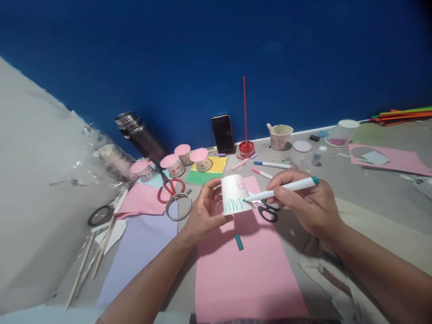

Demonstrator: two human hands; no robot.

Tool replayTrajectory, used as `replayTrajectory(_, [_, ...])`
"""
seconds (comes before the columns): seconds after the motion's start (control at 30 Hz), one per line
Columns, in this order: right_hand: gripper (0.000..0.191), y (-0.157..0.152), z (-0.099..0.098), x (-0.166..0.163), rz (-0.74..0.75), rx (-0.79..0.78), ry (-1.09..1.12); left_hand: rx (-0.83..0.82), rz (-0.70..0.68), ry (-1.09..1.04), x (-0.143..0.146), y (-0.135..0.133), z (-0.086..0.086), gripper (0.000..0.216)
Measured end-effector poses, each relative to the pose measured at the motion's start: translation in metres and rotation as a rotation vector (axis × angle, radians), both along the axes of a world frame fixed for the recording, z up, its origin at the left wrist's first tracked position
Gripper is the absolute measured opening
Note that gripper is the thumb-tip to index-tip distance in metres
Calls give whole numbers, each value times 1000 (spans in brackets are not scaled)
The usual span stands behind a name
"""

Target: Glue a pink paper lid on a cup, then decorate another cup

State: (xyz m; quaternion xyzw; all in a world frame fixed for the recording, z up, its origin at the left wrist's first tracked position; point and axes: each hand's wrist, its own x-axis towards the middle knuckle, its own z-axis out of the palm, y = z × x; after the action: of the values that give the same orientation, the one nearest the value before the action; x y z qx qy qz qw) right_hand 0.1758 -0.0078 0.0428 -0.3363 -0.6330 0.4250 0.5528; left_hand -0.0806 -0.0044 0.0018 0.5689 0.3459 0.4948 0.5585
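Observation:
My left hand (205, 209) grips a small white paper cup (231, 191), held upside down above a pink sheet (248, 274). Green zigzag strokes run along the cup's lower rim, and a pink window shape is drawn higher on its right side. Between the fingers of my right hand (303, 202) is a white felt-tip marker (286, 187) with a green end. Its tip touches the cup at the right end of the green strokes. A teal marker cap (239, 242) lies on the pink sheet below. Black-handled scissors (268, 212) rest partly behind the cup.
Several decorated cups with pink tops (200, 155) stand at the back left, near red-handled scissors (171, 186), a tape roll (178, 206) and a dark flask (141, 135). A phone (222, 134) leans on the blue wall. Markers (272, 164) and a patterned cup (281, 137) are behind my right hand.

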Motion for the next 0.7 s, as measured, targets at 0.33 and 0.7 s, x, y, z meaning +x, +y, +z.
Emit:
replayTrajectory(0.33, [15, 2, 1, 0, 1, -41, 45, -27, -11, -66, 4, -2, 4, 76])
replayTrajectory(0.7, [16, 4, 2, -2, -78, -36, 110, -118, 22, -10, 3, -7, 6, 90])
